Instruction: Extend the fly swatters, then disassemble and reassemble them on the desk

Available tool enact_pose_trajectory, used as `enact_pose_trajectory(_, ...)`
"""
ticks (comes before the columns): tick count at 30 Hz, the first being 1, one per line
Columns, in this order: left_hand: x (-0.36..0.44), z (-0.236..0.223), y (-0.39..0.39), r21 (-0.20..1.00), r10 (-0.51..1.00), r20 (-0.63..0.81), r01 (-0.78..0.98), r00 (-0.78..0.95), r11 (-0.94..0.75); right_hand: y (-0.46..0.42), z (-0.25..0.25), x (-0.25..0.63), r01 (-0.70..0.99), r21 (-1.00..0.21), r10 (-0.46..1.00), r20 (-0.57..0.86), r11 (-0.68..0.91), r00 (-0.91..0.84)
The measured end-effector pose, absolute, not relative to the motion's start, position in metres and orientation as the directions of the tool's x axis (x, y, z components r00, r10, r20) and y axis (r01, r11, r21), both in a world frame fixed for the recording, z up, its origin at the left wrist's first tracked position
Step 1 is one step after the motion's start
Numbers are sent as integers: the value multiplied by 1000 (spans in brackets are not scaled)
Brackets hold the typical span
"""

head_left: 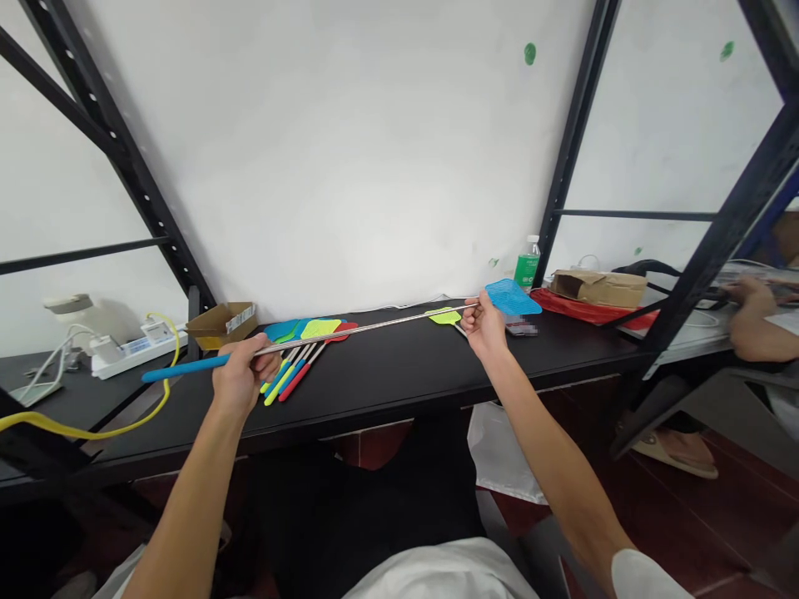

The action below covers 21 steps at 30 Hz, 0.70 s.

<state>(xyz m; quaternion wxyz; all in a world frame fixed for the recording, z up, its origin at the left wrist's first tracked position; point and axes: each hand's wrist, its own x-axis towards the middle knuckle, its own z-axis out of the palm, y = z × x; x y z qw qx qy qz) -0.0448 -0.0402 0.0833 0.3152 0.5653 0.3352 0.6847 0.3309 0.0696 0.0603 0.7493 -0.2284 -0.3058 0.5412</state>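
The white shirt [437, 574] on the person's own chest fills the bottom of the view, and both bare forearms reach out from it over a black table [387, 399]. The left hand [240, 378] is curled into a closed grip, its fingers wrapped around a long fly swatter [349, 334] where the blue plastic handle meets the metal shaft. The handle sticks out past the hand to the left. The right hand [483, 326] pinches the far end of the same shaft between thumb and bunched fingers, just below a blue mesh head [512, 297], which sits beyond the fingertips. The swatter is held level and lifted above the table, spanning the gap between the hands.

A yellow-green swatter head [444, 316] lies on the table just left of the right hand, under the raised shaft. A heap of multicoloured swatters [305, 333] lies under the shaft, just right of the left hand, its handles fanning toward the person. A flattened cardboard box [220, 324] stands behind the heap. Farther right are a blurred phone [521, 329], a green-labelled water bottle [528, 264], and a brown carton [599, 287] on red cloth [587, 309]. A co-worker's hand [749, 293] shows at the far right, beyond a black shelf frame [717, 249].
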Motion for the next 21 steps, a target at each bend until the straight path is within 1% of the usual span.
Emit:
enact_pose_trajectory(4, -53, 77, -34, 818, 824, 532, -133, -197, -560, 72, 55, 330, -687, -669, 956, 253, 284, 149)
enact_pose_trajectory(7, -52, 75, -29, 826, 844, 444, -227, -299, -515, 70, 52, 320, -713, -662, 960, 274, 230, 56)
enact_pose_trajectory(10, -42, 75, -26, 842, 861, 332, -290, -385, -454, 65, 50, 306, -708, -686, 965, 261, 168, -24)
enact_pose_trajectory(14, -22, 72, -26, 885, 900, 248, -294, -359, -361, 58, 44, 288, -658, -741, 964, 253, 136, -85)
enact_pose_trajectory(16, -13, 71, -27, 900, 913, 238, -279, -331, -335, 56, 42, 282, -639, -755, 962, 259, 144, -89)
enact_pose_trajectory(21, -5, 73, -29, 916, 914, 257, -223, -312, -334, 57, 43, 284, -623, -757, 966, 257, 198, -5)
